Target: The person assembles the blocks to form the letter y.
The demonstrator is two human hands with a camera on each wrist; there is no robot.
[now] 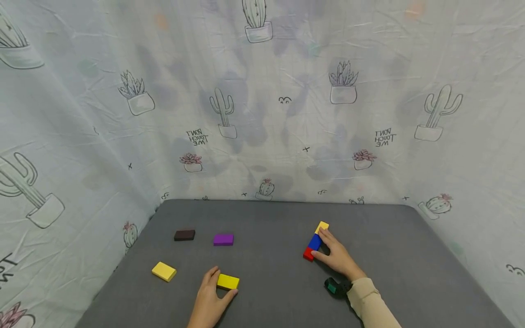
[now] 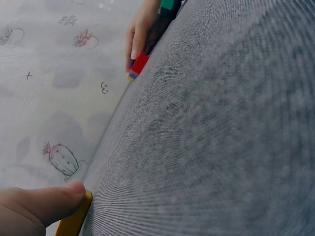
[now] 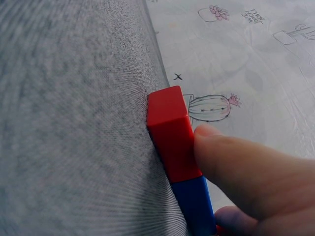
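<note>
My left hand [image 1: 211,298] grips a bright yellow block [image 1: 228,281] at the front of the table, fingers on its left end and thumb at its near right corner. In the left wrist view, the thumb [image 2: 61,199] lies against the yellow block's edge. At the right, my right hand [image 1: 338,255] holds a slanting row of touching blocks. A red block [image 1: 307,254] is at the near end, a blue block [image 1: 315,242] in the middle, a light yellow block [image 1: 324,225] at the far end. In the right wrist view, the thumb [image 3: 211,142] touches the red block's side.
A dark brown block [image 1: 184,235] and a purple block [image 1: 223,239] lie at the back left of the grey table [image 1: 262,218]. Another light yellow block [image 1: 164,271] lies at the left. A cactus-printed sheet [image 1: 287,68] hangs behind. A black-and-green device [image 1: 334,288] is on the right wrist.
</note>
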